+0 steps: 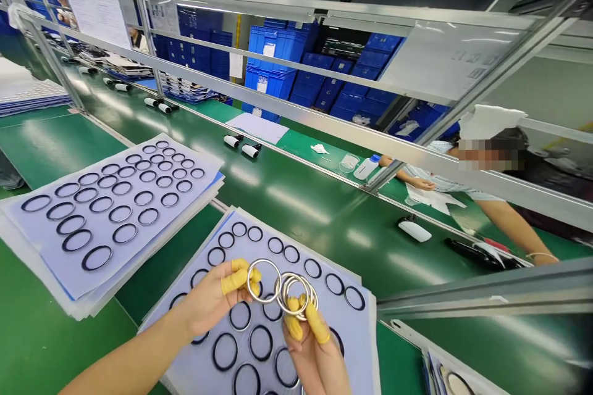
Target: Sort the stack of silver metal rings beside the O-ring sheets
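Observation:
My left hand (227, 287), with yellow finger cots on its fingertips, pinches one shiny metal ring (251, 270) by its left side. Several more silver rings (288, 276) overlap in a bunch between the yellow-capped thumb and fingers of my right hand (312, 339). The single ring's right edge meets or overlaps the bunch; whether they touch I cannot tell. Below both hands lies a stack of pale sheets (365, 345) with dark-edged rings (260, 343) spread over the top one. My hands and forearm hide some of those rings.
To the left, another sheet stack (152, 241) carries many dark rings. Beyond it runs a green conveyor (296, 197) with white-and-black parts (250, 150). A metal frame (278, 89) crosses above. At right, a co-worker's arm (519, 228) reaches over the far bench, near a white bottle (367, 168).

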Action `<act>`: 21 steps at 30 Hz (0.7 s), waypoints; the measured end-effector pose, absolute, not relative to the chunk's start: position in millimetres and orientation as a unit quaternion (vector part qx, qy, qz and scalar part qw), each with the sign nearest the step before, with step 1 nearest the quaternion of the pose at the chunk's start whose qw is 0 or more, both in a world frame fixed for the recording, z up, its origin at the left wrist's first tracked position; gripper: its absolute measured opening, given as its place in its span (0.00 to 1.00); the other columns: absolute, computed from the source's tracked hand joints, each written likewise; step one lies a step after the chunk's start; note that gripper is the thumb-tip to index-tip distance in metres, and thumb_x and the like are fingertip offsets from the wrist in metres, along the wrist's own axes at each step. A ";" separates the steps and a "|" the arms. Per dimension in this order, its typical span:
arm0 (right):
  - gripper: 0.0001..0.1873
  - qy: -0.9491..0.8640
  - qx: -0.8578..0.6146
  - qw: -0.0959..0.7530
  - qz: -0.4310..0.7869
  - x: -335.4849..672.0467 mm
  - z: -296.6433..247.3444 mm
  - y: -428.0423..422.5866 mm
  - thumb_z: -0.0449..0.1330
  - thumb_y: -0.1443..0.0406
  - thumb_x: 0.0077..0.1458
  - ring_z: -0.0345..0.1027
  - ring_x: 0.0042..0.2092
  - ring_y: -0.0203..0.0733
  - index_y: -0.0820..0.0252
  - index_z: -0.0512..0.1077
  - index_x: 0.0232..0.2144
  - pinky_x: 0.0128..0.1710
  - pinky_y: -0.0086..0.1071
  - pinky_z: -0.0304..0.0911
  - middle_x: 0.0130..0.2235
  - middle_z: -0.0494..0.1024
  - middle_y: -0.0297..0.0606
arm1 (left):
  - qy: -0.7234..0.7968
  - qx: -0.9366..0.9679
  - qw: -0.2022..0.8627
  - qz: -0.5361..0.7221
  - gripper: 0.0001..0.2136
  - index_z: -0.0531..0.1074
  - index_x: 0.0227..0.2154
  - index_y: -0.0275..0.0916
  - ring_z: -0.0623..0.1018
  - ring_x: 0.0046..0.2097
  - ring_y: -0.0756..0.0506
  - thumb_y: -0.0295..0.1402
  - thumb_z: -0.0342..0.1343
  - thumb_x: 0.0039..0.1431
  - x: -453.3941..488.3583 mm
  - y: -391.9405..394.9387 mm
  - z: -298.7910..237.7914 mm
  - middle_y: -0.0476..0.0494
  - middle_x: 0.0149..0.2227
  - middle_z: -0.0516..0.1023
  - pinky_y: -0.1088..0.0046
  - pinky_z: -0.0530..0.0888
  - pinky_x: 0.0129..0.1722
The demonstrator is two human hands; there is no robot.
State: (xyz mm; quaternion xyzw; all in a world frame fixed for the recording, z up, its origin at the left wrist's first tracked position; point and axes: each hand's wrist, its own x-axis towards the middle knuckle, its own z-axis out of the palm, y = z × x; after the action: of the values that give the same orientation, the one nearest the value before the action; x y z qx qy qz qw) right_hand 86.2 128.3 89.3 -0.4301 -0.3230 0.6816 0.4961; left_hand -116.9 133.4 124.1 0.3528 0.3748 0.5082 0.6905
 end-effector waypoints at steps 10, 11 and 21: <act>0.10 -0.123 -0.273 0.504 0.810 85.1 114.1 83.3 0.66 0.56 0.51 0.49 0.19 0.30 0.57 0.78 0.29 0.21 0.26 0.48 0.17 0.65 0.28 | 0.262 0.223 0.777 0.527 0.07 0.78 0.32 0.34 0.72 0.32 0.53 0.33 0.64 0.54 -126.3 108.9 159.4 0.45 0.32 0.73 0.79 0.72 0.34; 0.10 -0.122 -0.275 0.506 0.808 84.3 116.4 80.7 0.67 0.56 0.50 0.49 0.19 0.29 0.57 0.78 0.29 0.20 0.26 0.47 0.16 0.65 0.28 | 0.257 0.224 0.779 0.526 0.06 0.78 0.33 0.34 0.72 0.32 0.53 0.32 0.64 0.54 -127.7 107.3 160.8 0.46 0.32 0.73 0.79 0.72 0.34; 0.10 -0.093 -0.276 0.522 0.802 82.7 127.9 65.2 0.70 0.58 0.46 0.53 0.18 0.28 0.55 0.78 0.29 0.18 0.24 0.52 0.24 0.74 0.31 | 0.248 0.200 0.793 0.520 0.07 0.78 0.35 0.34 0.74 0.34 0.52 0.31 0.64 0.54 -135.9 93.9 158.1 0.45 0.33 0.75 0.78 0.74 0.36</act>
State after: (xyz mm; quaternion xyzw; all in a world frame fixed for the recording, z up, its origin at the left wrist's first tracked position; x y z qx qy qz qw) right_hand 82.7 65.2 127.9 -0.2760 -0.0933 0.8018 0.5218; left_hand -135.9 93.9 158.1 0.1995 0.2483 0.5200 0.7925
